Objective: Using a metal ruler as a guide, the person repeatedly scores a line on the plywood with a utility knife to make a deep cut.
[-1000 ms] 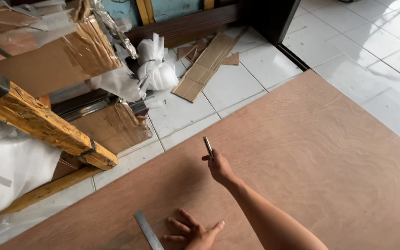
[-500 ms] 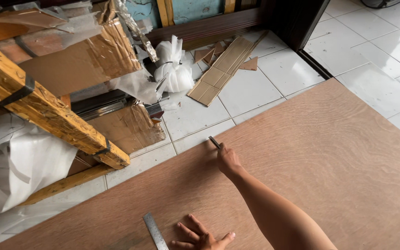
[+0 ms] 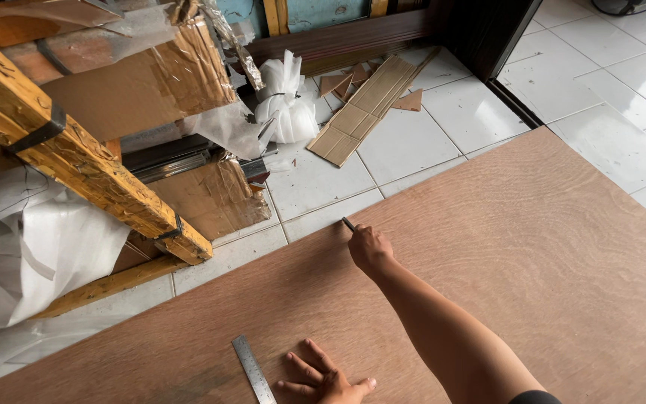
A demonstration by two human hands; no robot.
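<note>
Since the earlier frame, the right hand has reached farther along the plywood toward its far edge. It is closed around a thin pencil, whose tip sits at the sheet's edge beside the tiled floor. Fingers spread, the left hand lies flat and open on the plywood near the bottom, just beside a steel ruler lying on the sheet.

The big wood sheet is bare on the right. A metal ruler lies near left; wood beams block far left.
</note>
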